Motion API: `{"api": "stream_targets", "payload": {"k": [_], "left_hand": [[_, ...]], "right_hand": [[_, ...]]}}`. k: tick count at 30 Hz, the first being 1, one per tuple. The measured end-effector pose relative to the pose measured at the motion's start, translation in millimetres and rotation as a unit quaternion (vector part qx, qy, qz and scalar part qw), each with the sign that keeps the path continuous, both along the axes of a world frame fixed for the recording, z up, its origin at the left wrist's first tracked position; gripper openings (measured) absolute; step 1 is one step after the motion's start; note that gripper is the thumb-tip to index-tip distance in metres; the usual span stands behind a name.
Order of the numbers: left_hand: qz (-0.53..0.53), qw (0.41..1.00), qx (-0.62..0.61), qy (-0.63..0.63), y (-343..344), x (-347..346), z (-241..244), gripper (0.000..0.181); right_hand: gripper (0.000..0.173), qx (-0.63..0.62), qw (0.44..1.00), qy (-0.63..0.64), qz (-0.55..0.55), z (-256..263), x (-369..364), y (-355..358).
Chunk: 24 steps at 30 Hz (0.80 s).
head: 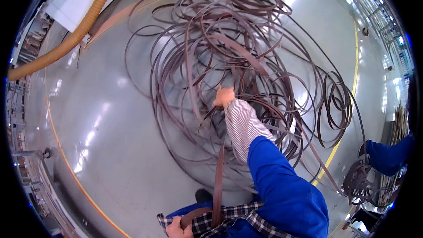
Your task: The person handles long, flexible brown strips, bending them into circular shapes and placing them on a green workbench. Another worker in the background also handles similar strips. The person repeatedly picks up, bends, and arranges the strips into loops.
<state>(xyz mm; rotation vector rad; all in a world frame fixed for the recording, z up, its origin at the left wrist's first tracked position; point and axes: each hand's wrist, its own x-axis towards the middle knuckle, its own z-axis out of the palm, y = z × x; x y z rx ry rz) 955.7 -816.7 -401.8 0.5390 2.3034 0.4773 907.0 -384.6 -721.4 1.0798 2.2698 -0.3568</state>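
A large tangle of thin brown strips, looking like edge banding (241, 51), lies in loose loops on the grey floor. My right hand (225, 96), at the end of a striped undersleeve and blue sleeve, reaches out over the middle of the tangle; whether its fingers hold a strip cannot be told. My left hand (179, 228) is low in the view, close to my body, with its fingers closed around a folded length of brown strip (195, 215). Another stretch of strip (218, 178) hangs in front of my plaid shirt and runs towards the pile.
An orange corrugated hose (76, 38) curves beside a white machine housing (74, 1) at upper left. Yellow lines (356, 59) mark the floor. At right, a co-worker's blue-clad leg (386, 155) is near a smaller strip heap (358, 181). Racks stand along both sides.
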Motion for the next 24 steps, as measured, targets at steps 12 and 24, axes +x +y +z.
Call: {"api": "stream_targets", "payload": {"k": [12, 24], "left_hand": [[-0.053, 0.998, 0.000, 0.044, -9.5, 44.6, 29.4, 0.021], [-0.201, 0.961, 0.009, -0.191, -168.0, 167.8, 127.7, 0.024]], "right_hand": [[0.052, -0.333, 0.938, -0.085, -0.051, 44.9, 262.0, -160.6], [0.050, -0.357, 0.884, -0.032, -0.302, 260.2, 511.1, -372.8]]}}
